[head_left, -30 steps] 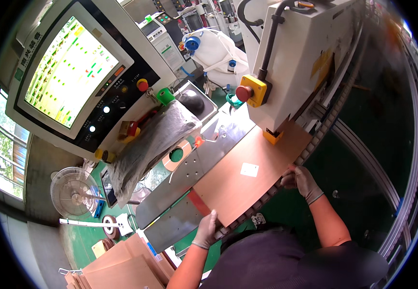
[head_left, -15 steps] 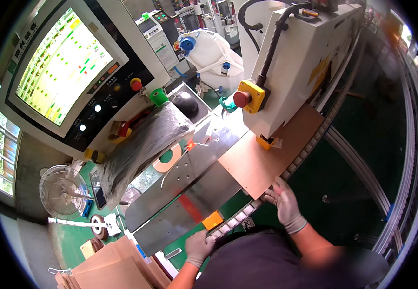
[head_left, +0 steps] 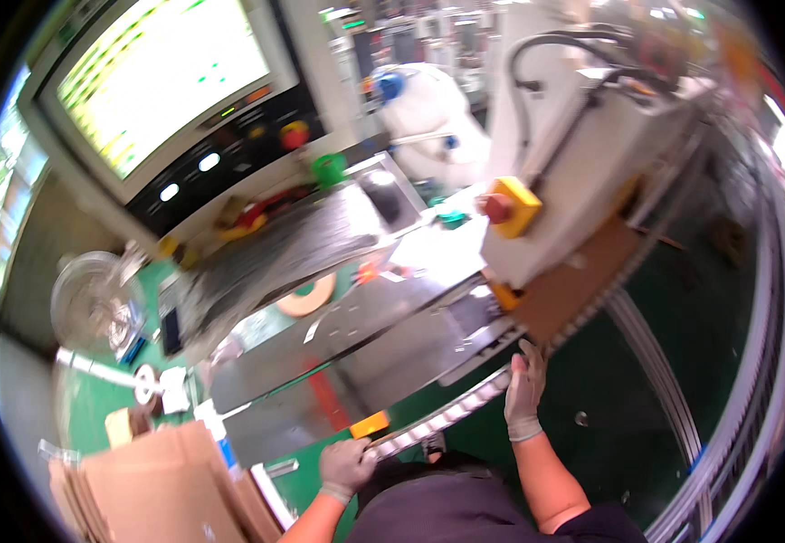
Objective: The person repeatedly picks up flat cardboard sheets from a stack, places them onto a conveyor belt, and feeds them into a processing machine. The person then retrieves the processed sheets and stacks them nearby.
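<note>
My left hand (head_left: 347,466), in a pale work glove, is closed around the near left end of a narrow rail of white rollers (head_left: 447,414). My gloved right hand (head_left: 524,394) is beside the rail's other visible stretch, its fingers pointing up and apart, near the close edge of a brown flat board (head_left: 582,281). That board lies on the machine bed, partly beneath the grey-white machine head (head_left: 582,172). Whether the fingertips touch the board or the rail is blurred. Left of the board runs the metal worktable (head_left: 293,412), with an orange block (head_left: 370,424) at its front edge.
A red stop button on a yellow box (head_left: 514,207) juts from the machine head. A control panel with a lit screen (head_left: 161,77) stands at far left. Stacked cardboard (head_left: 152,484) lies lower left, a fan (head_left: 95,299) above it. Metal rails (head_left: 745,389) curve along the right.
The brown board has slid away to the right, further under the machine head, baring the metal bed. My right hand is now upright beside the rail. My left hand stays at the rail's end.
</note>
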A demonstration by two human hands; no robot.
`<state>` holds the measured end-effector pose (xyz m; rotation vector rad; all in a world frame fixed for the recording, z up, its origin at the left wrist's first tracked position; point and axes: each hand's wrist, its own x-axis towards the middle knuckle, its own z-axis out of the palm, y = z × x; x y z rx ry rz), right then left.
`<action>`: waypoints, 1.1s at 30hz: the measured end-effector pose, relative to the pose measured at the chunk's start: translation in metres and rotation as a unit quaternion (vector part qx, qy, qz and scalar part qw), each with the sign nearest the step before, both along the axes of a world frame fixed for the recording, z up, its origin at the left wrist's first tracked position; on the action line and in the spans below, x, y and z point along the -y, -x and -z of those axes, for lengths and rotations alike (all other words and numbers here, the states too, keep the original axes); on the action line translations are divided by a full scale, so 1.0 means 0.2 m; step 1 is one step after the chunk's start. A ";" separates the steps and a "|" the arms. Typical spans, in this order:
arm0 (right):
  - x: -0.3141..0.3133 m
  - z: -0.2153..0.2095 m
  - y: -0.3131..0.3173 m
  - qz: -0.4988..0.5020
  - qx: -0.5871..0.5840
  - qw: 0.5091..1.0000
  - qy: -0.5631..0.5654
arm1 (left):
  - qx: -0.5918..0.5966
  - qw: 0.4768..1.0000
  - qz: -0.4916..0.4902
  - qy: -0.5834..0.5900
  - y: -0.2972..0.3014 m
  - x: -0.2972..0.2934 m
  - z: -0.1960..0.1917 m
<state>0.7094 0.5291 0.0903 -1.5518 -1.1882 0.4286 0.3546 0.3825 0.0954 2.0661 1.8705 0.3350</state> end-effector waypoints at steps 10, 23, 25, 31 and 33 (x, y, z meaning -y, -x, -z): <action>0.31 -0.03 0.55 -0.389 0.301 0.869 -0.054 | 0.087 0.989 -0.079 0.092 0.04 0.06 -0.06; 0.46 0.13 0.65 -0.264 0.359 0.894 -0.047 | -0.152 0.614 -0.771 0.067 1.04 2.41 0.18; 0.54 0.23 0.73 -0.259 0.416 0.871 -0.038 | -0.141 0.462 -0.873 0.076 0.98 2.97 0.39; 0.96 0.30 1.01 -0.222 0.394 0.891 -0.047 | 0.323 0.418 -0.822 -0.214 0.89 3.30 0.45; 1.04 0.43 1.08 -0.197 0.409 0.891 0.008 | 0.499 0.312 -0.767 -0.258 0.88 3.29 0.52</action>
